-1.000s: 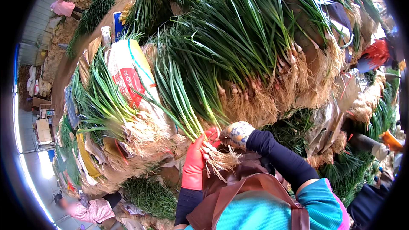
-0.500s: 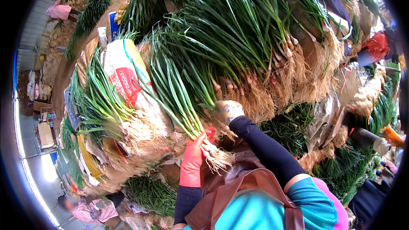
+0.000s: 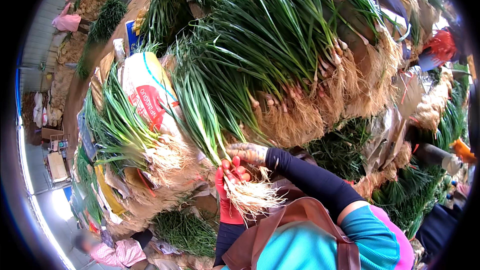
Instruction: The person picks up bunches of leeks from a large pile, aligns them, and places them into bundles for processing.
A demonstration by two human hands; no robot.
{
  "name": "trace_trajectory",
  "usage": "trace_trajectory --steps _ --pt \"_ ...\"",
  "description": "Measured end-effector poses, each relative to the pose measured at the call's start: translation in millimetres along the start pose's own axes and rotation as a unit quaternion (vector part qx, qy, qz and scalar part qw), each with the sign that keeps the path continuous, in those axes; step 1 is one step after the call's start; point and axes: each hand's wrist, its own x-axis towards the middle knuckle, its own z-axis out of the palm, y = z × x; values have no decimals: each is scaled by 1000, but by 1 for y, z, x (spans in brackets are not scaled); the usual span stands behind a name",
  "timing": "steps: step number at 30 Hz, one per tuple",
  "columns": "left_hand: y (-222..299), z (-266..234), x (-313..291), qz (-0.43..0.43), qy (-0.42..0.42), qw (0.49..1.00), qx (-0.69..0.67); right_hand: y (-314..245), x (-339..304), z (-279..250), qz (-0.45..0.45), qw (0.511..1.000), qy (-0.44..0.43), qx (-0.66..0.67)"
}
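A bunch of green garlic [image 3: 210, 137], with long leaves and pale roots, slants up from my left hand [image 3: 231, 185]. That hand wears a red glove, its fingers closed round the stalks just above the roots. My right hand [image 3: 248, 153], in a stained pale glove, is right beside it, its fingers against the stalks of the same bunch; its fingertips are partly hidden among them. Beyond my hands lies a broad pile of green garlic [image 3: 285, 60], roots toward me. A smaller bundle of green garlic [image 3: 132, 132] rests at the left.
Under the small bundle is a white sack [image 3: 147, 82] with red print. Cut green leaves [image 3: 186, 232] lie low at the left, and more leaves [image 3: 337, 152] lie right of my hands. A person in pink [image 3: 117, 252] is at lower left; a red-gloved hand [image 3: 441, 47] shows at far right.
My right hand has come from the pile's edge, left and toward me, to the bunch in my left hand. The held bunch looks fuller, and its roots fan out more.
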Motion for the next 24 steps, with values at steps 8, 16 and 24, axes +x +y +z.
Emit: trace_trajectory --steps 8,16,24 --pt "24 -23 -10 33 117 972 201 -97 55 -97 336 833 -386 -207" --pt "65 15 -2 59 105 973 199 -46 5 -97 511 765 -227 -319" --pt "53 34 2 69 136 970 192 -61 15 -68 520 808 -94 -261"
